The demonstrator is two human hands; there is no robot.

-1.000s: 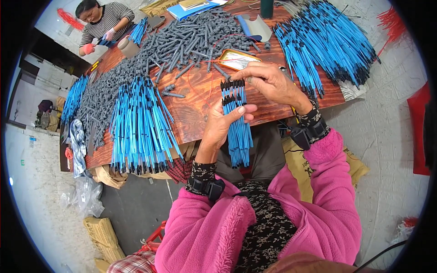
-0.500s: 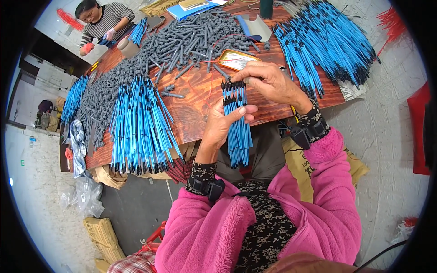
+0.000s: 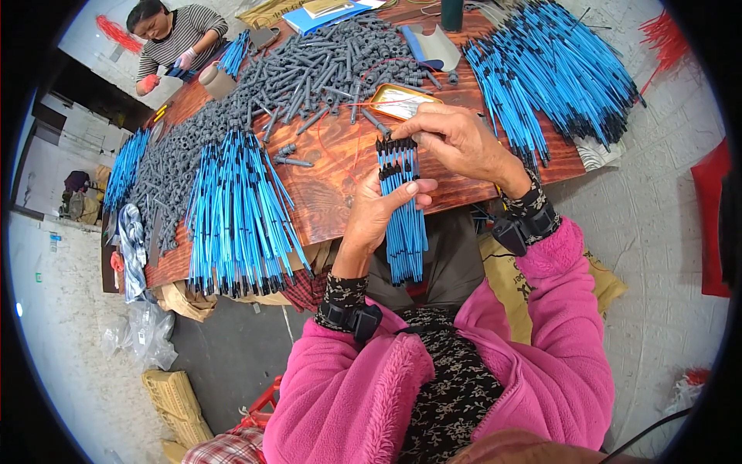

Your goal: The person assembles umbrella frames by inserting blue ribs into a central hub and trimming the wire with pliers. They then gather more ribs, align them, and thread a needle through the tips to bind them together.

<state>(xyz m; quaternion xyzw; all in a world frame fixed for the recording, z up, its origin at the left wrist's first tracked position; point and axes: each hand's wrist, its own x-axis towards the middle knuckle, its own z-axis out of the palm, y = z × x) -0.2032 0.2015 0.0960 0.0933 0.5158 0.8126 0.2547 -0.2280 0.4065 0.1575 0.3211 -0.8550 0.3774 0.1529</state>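
Wooden counter (image 3: 332, 166), reddish, glossy. Big heap of grey plastic tubes (image 3: 325, 66) across far middle, spreading left. Fan of blue rods with black tips (image 3: 236, 213) at near left edge; larger pile of same blue rods (image 3: 556, 69) far right; smaller bunch (image 3: 124, 166) far left. Small yellow tin (image 3: 402, 100) near centre. Blue folder (image 3: 328, 15) at far edge. Second person in striped top (image 3: 182, 35) at far left end. Clear plastic bags (image 3: 143, 332) on floor, left. Red object (image 3: 711, 224) on floor, right.

A wooden table (image 3: 332, 166) carries blue rods (image 3: 236, 213) and grey pieces (image 3: 309, 69).
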